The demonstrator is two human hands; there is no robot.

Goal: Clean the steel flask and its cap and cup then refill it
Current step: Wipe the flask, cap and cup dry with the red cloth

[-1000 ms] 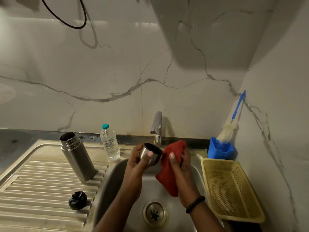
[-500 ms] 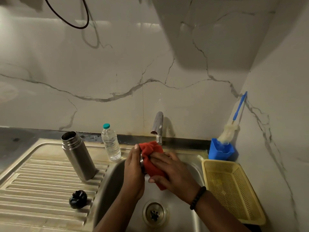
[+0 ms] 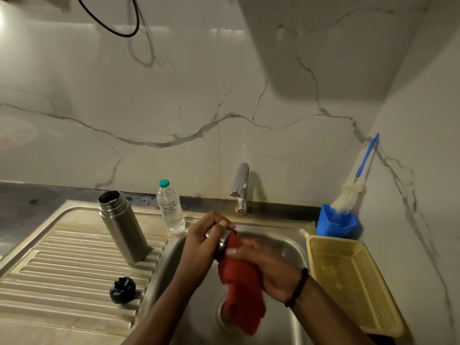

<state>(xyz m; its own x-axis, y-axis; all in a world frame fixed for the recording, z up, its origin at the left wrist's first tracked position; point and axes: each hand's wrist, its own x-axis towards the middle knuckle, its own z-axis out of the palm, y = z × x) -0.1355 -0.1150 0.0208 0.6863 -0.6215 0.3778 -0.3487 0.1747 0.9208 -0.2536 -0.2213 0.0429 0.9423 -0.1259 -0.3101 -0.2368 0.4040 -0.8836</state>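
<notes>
One sink (image 3: 293, 247) sunk in one steel surface (image 3: 62, 265); one yellow basket (image 3: 348, 282) lies right of the hands, one blue holder (image 3: 336, 221) with one brush (image 3: 353, 190) behind it. One steel flask (image 3: 123, 226) stands upright and uncapped, well left of the hands; one water bottle (image 3: 171, 207) is just behind and left of them, one tap (image 3: 241, 188) directly behind. One red cloth (image 3: 240, 285), one steel cup (image 3: 220, 241), one black cap (image 3: 122, 290) lying left and nearer.

Over the basin, the left hand (image 3: 201, 245) has its grip curled closed round the cup, mouth turned rightward. The right hand (image 3: 263, 266), palm down, wrist angled in from the right, grips the cloth closed against the cup's mouth; the rest hangs below.
</notes>
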